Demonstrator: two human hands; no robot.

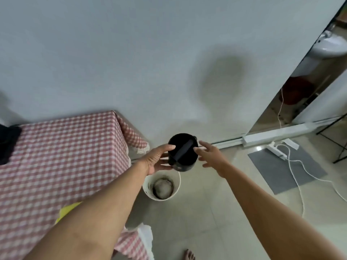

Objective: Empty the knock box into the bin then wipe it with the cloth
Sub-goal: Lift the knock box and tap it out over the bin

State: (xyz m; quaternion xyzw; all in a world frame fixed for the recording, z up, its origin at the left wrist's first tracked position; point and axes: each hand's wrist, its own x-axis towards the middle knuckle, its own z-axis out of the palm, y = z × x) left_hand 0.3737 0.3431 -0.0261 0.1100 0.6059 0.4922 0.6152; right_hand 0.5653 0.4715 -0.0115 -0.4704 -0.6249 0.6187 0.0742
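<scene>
The black round knock box (183, 152), with a bar across its open top, hangs in the air above the white bin (161, 186) on the floor. My left hand (159, 159) grips its left side, mouth facing up toward me. My right hand (211, 156) is at the box's right rim with fingers spread, its fingertips touching or nearly touching the rim. The bin shows dark residue inside. A yellow cloth (67, 211) lies on the table, partly hidden by my left forearm.
A table with a red-and-white checked tablecloth (62, 156) stands to the left against the wall, a black object (8, 143) at its far left. A grey mat (287, 166), a power strip (277, 152) and white cables lie on the tiled floor at right. A bare foot (188, 255) shows below.
</scene>
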